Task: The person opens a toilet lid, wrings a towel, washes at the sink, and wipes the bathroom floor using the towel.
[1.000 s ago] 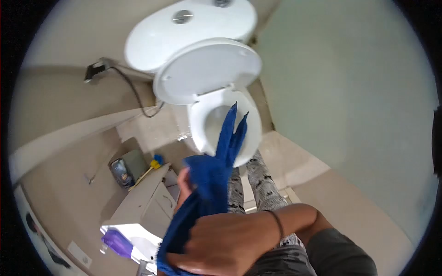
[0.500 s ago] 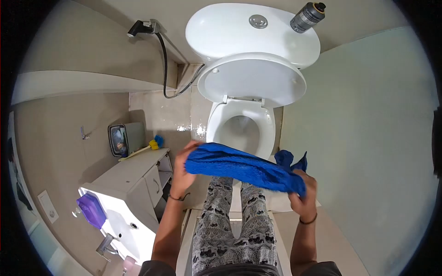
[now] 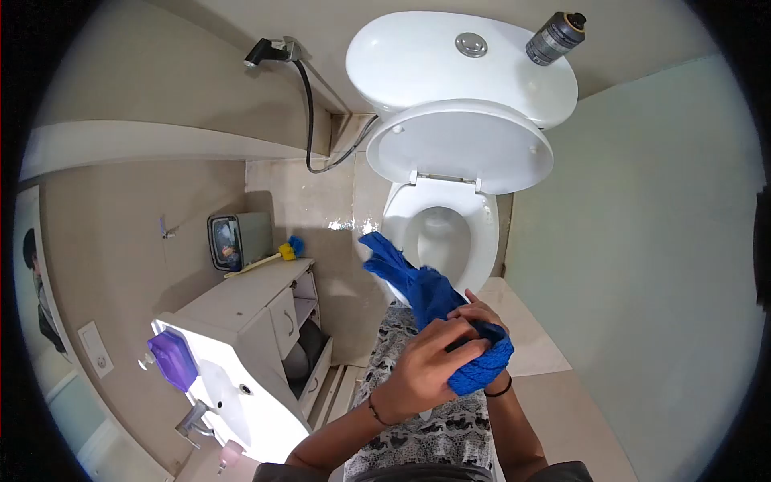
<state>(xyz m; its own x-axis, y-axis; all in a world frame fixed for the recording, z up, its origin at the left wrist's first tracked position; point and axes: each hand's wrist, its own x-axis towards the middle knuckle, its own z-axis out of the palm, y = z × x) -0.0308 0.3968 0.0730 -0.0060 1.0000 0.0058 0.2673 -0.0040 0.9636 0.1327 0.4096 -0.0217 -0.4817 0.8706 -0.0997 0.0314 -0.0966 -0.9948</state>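
Head view: the cloth (image 3: pixel 414 277) is held in front of the body, above the legs (image 3: pixel 389 341). One end is bunched at the hands; the other slants forward to the left and overlaps the front of the toilet seat (image 3: pixel 482 241) in the view. Whether the seat is touched cannot be determined.

The left hand (image 3: pixel 434 357) is closed over the bunched end, with the fingers curled into the folds. The right hand (image 3: pixel 483 310) is placed against the far side of the bunch; its fingers are visible beyond the edge, but the degree of closure is concealed by the cloth.

Handling: the cloth is judged light, soft and limp, with a textured surface by which slipping should be resisted. No fragility is expected. Shape is not retained without support, so the loose end is liable to trail. Hold is best taken at the gathered end, with several layers pinched together; for spreading, opposite corners should be gripped.
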